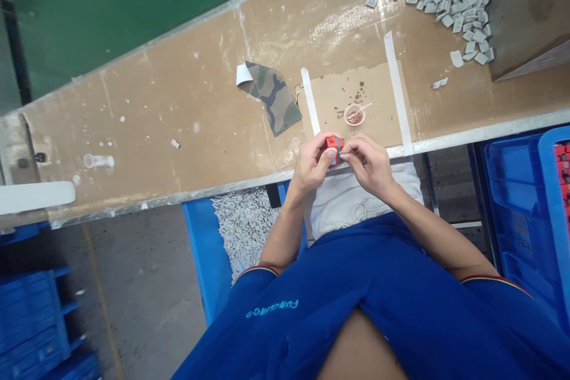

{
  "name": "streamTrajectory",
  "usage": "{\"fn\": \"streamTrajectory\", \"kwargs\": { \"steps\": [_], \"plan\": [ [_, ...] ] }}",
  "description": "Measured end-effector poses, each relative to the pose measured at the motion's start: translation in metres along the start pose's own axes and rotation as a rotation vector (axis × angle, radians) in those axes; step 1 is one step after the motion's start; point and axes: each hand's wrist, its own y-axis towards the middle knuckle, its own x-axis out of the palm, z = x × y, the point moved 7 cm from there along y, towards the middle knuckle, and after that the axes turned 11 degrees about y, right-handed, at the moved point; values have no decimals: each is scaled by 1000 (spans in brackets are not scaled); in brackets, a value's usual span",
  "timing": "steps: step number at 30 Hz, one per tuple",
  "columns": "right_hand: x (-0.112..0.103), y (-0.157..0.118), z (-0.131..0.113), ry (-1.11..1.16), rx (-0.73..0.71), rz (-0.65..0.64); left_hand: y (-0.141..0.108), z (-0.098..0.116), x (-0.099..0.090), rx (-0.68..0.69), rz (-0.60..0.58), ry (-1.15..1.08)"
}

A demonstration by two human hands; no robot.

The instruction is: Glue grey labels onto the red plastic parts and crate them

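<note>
Between my two hands, at the bench's front edge, is a small red block [332, 142] with a grey band. My left hand [312, 161] is closed round its left side, thumb on the near face. At the block's right side, my right hand [366, 163] has its thumb and fingertips pinched together; whatever sits between those fingertips is too small to make out. Just beyond my hands stands a small clear cup [354, 114] with brownish liquid and a thin stick across it. Dark spots mark the cardboard sheet [378, 92] under the cup.
A camouflage-patterned piece [278, 98] lies left of the cardboard. Many grey tiles [463, 6] are heaped at the back right beside a brown panel [534, 18]. Below the bench are a blue bin of small grey pieces [244, 225] and, at right, blue crates [516, 190].
</note>
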Motion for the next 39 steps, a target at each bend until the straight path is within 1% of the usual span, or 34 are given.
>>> {"fn": "streamTrajectory", "kwargs": {
  "steps": [7,10,12,15,17,19,21,24,27,30,35,39],
  "plan": [
    [-1,1,-2,-6,-30,-37,1,2,1,-27,-52,-51],
    [-1,1,-2,-19,-48,-28,3,0,0,-22,-57,-70],
    [-2,1,-2,-15,-47,22,4,-3,-2,5,-38,-101],
    [-5,-1,0,5,-22,143,4,-5,-4,79,-23,-177],
    [-6,-2,-1,-7,-30,194,3,-5,-5,120,-20,-233],
    [-5,-3,-4,-46,-73,208,1,-6,-5,130,-16,-275],
    [-5,-5,-7,-79,-123,220,0,-7,-5,111,-13,-290],
    [-6,-9,-8,-89,-144,249,-1,-8,-4,102,-7,-288],
    [-6,-9,-6,-80,-108,247,-2,-7,-4,122,-1,-282],
    [-6,-8,-5,-60,-84,218,-3,-9,-3,101,1,-259],
    [-7,-7,-10,-11,-99,207,-8,-10,-2,68,18,-244],
    [-5,-3,-5,-4,32,166,-9,-10,-3,43,55,-200]
  ]
}}
